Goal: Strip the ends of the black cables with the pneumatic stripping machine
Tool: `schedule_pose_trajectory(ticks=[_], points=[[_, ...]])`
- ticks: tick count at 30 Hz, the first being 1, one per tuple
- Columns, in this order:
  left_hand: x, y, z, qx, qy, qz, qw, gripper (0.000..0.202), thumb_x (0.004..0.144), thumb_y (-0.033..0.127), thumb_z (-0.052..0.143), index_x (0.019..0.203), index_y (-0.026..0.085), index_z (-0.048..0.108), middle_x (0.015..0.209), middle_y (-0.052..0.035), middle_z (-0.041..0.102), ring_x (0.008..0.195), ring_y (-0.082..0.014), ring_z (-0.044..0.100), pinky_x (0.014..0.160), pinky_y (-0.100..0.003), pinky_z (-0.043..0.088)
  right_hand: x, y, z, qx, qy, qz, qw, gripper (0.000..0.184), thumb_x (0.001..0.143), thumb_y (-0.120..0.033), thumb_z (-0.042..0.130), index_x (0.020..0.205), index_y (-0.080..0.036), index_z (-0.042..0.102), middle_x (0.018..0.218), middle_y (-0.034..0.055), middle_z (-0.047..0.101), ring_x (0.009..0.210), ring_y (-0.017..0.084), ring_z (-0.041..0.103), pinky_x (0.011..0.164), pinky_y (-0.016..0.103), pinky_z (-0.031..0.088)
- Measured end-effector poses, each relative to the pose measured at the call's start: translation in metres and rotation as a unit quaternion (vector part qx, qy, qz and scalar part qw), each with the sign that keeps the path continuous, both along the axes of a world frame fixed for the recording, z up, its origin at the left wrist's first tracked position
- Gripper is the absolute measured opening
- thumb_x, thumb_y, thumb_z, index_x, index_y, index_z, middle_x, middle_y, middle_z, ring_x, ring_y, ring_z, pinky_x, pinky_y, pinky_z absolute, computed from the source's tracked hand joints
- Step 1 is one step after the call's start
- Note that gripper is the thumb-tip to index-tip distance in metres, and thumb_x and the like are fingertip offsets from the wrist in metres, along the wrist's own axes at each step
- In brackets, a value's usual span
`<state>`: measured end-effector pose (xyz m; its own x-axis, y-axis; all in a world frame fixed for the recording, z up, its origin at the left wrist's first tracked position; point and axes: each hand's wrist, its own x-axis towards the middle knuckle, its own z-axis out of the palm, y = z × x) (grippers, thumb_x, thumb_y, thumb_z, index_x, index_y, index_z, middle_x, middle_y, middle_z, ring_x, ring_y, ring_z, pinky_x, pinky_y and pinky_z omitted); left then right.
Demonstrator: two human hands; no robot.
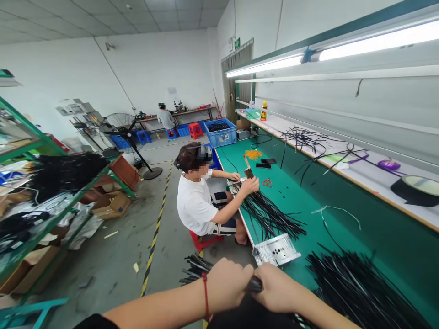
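Observation:
Both my hands are wrapped round a bundle of black cables point(195, 268) near the bottom of the view. My left hand point(229, 282), with a red cord at the wrist, is closed on it. Pressed close beside it, my right hand point(278, 289) is closed on the same bundle. Loose cable ends fan out to the left of my left hand. Just beyond my hands, a silver metal fixture with holes point(277, 250) sits at the edge of the green table point(291, 201). A large heap of black cables point(363, 288) lies to the right.
Across the table edge a seated co-worker point(199, 196) handles another spread of black cables point(267, 208). Red scissors point(267, 183), phones point(263, 165) and yellow bits point(253, 154) lie beyond. A shelf point(360, 183) with a black tape roll point(416, 189) runs along the right.

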<state>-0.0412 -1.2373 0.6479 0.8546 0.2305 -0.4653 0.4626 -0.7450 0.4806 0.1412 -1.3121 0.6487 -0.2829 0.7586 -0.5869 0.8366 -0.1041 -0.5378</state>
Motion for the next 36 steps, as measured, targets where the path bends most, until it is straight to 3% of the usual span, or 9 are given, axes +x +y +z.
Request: schedule_pose_trajectory(ticks=[3, 7, 10, 14, 17, 23, 27, 30, 36], points=[[-0.003, 0.000, 0.016, 0.050, -0.011, -0.042, 0.998, 0.025, 0.094, 0.029, 0.062, 0.117, 0.019, 0.063, 0.097, -0.0126, 0.081, 0.082, -0.0387, 0.081, 0.069, -0.050, 0.066, 0.009, -0.008, 0.013, -0.013, 0.027, -0.036, 0.999, 0.011, 0.078, -0.016, 0.065, 0.067, -0.020, 0.064, 0.060, -0.0008, 0.063, 0.055, 0.014, 0.046, 0.051, 0.027, 0.025], [0.008, 0.007, 0.027, 0.085, -0.012, -0.064, 0.994, 0.025, 0.096, 0.023, 0.060, 0.121, 0.017, 0.060, 0.097, -0.0139, 0.080, 0.084, -0.0374, 0.081, 0.070, -0.047, 0.064, 0.022, -0.008, 0.023, -0.007, 0.069, -0.066, 0.995, 0.006, 0.082, -0.025, 0.073, 0.083, -0.019, 0.073, 0.073, 0.0017, 0.071, 0.065, 0.018, 0.056, 0.060, 0.027, 0.037], [0.021, 0.011, 0.032, 0.086, -0.020, -0.084, 0.993, 0.029, 0.100, 0.023, 0.059, 0.128, 0.015, 0.058, 0.098, -0.0159, 0.079, 0.087, -0.0369, 0.080, 0.074, -0.046, 0.063, 0.023, 0.000, 0.026, -0.009, 0.111, -0.064, 0.992, 0.024, 0.082, -0.037, 0.082, 0.097, -0.019, 0.077, 0.083, 0.0035, 0.076, 0.073, 0.021, 0.062, 0.067, 0.029, 0.044], [0.025, 0.012, 0.040, 0.080, -0.014, -0.116, 0.990, 0.041, 0.100, 0.023, 0.061, 0.139, 0.011, 0.055, 0.099, -0.0195, 0.078, 0.089, -0.0400, 0.079, 0.076, -0.048, 0.062, 0.019, 0.004, 0.016, -0.033, 0.162, -0.062, 0.984, 0.029, 0.087, -0.045, 0.080, 0.098, -0.018, 0.079, 0.081, 0.0013, 0.076, 0.075, 0.021, 0.065, 0.069, 0.028, 0.047], [0.009, 0.015, 0.043, 0.068, 0.018, -0.127, 0.989, 0.058, 0.098, 0.010, 0.054, 0.154, 0.015, 0.046, 0.101, -0.0168, 0.080, 0.090, -0.0400, 0.081, 0.075, -0.048, 0.062, 0.030, -0.009, -0.001, -0.065, 0.182, -0.060, 0.979, 0.015, 0.087, -0.034, 0.078, 0.087, -0.019, 0.076, 0.069, -0.0034, 0.071, 0.066, 0.017, 0.063, 0.063, 0.025, 0.046], [-0.025, 0.028, 0.034, 0.077, 0.116, -0.081, 0.987, 0.071, 0.093, 0.003, 0.043, 0.163, 0.013, 0.041, 0.092, -0.0119, 0.083, 0.084, -0.0385, 0.083, 0.072, -0.046, 0.061, 0.052, -0.036, -0.016, -0.055, 0.146, -0.092, 0.984, 0.019, 0.073, -0.025, 0.085, 0.072, -0.019, 0.066, 0.059, -0.0071, 0.056, 0.058, 0.014, 0.054, 0.055, 0.024, 0.033], [0.009, 0.031, 0.026, 0.120, 0.056, -0.089, 0.987, 0.062, 0.098, 0.014, 0.045, 0.159, 0.014, 0.048, 0.093, -0.0133, 0.083, 0.083, -0.0386, 0.082, 0.067, -0.043, 0.059, 0.036, -0.016, -0.021, 0.003, 0.149, -0.122, 0.981, 0.028, 0.081, -0.043, 0.083, 0.094, -0.020, 0.073, 0.076, -0.0027, 0.068, 0.072, 0.017, 0.060, 0.064, 0.025, 0.036], [0.043, 0.039, 0.012, 0.136, 0.033, -0.099, 0.985, 0.061, 0.096, 0.015, 0.048, 0.157, 0.015, 0.052, 0.086, -0.0115, 0.082, 0.078, -0.0386, 0.081, 0.061, -0.041, 0.054, 0.038, -0.006, -0.038, 0.012, 0.123, -0.167, 0.978, 0.018, 0.083, -0.035, 0.077, 0.092, -0.019, 0.074, 0.082, 0.0012, 0.073, 0.077, 0.019, 0.062, 0.066, 0.026, 0.035], [0.034, 0.065, -0.017, 0.105, -0.002, -0.099, 0.990, 0.055, 0.093, 0.021, 0.054, 0.148, 0.025, 0.060, 0.085, -0.0069, 0.083, 0.078, -0.0357, 0.081, 0.057, -0.037, 0.046, 0.093, -0.061, -0.068, -0.048, 0.037, -0.278, 0.959, 0.007, 0.074, -0.024, 0.073, 0.073, -0.020, 0.068, 0.066, -0.0013, 0.067, 0.066, 0.018, 0.059, 0.061, 0.026, 0.029]])
